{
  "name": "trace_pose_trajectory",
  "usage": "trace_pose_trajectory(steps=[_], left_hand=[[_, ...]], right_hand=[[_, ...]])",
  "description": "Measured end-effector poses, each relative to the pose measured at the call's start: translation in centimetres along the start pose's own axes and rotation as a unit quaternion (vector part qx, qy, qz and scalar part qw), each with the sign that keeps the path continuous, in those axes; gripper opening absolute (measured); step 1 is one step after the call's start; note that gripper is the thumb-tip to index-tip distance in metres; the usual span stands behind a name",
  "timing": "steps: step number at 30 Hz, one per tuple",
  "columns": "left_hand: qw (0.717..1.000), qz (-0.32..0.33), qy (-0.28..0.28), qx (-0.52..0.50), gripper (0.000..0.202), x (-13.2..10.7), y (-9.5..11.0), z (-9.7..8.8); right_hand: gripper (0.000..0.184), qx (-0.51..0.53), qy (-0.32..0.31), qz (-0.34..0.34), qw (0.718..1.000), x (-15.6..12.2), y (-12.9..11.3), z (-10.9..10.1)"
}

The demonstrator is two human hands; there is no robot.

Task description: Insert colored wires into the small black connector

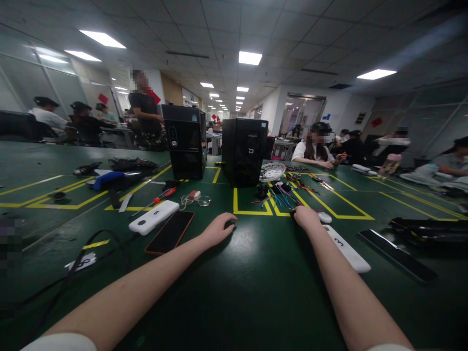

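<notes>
My left hand (220,228) rests over the green table with its fingers apart and nothing in them. Farther to the right, my right hand (306,218) reaches to the near end of a bundle of coloured wires (281,196). Its fingers are closed at the wire ends; the hand itself partly hides what is pinched. A small white oval object (324,217) lies just beside that wrist. Under the right forearm is a white power bank (347,249) marked 3. Left of my left hand lie a dark phone (171,232) with an orange edge and eyeglasses (204,200).
Two black computer towers (186,144) (244,151) stand upright ahead. A white basket (272,171) sits by the right tower. On the left are a red screwdriver (163,195), another white power bank (154,217) and a black cable (69,278). A person (316,144) sits across the table.
</notes>
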State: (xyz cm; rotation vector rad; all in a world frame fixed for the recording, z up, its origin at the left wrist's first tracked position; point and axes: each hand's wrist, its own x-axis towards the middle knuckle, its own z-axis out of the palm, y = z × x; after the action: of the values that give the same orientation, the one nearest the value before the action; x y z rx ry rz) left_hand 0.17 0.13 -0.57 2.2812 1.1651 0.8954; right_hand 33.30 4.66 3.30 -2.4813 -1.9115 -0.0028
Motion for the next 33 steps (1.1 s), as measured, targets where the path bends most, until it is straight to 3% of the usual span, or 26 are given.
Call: trace_pose_trajectory(steps=[8,14,25,33], left_hand=[[1.0,0.018,0.004,0.004,0.024,0.0,-0.5,0.2],[1.0,0.017,0.009,0.004,0.023,0.0,-0.4,0.2],[1.0,0.011,0.003,0.004,0.023,-0.1,0.2,-0.2],[1.0,0.018,0.0,0.001,0.023,-0.1,0.3,-0.3]], right_hand=[[0.037,0.024,0.009,0.021,0.999,-0.2,1.6,-0.4],[0.043,0.099,0.078,0.089,0.988,0.2,3.6,-0.8],[0.04,0.087,0.112,0.068,0.988,0.9,5.6,-0.3],[0.038,0.061,0.069,0.043,0.995,1.0,6.0,0.2]])
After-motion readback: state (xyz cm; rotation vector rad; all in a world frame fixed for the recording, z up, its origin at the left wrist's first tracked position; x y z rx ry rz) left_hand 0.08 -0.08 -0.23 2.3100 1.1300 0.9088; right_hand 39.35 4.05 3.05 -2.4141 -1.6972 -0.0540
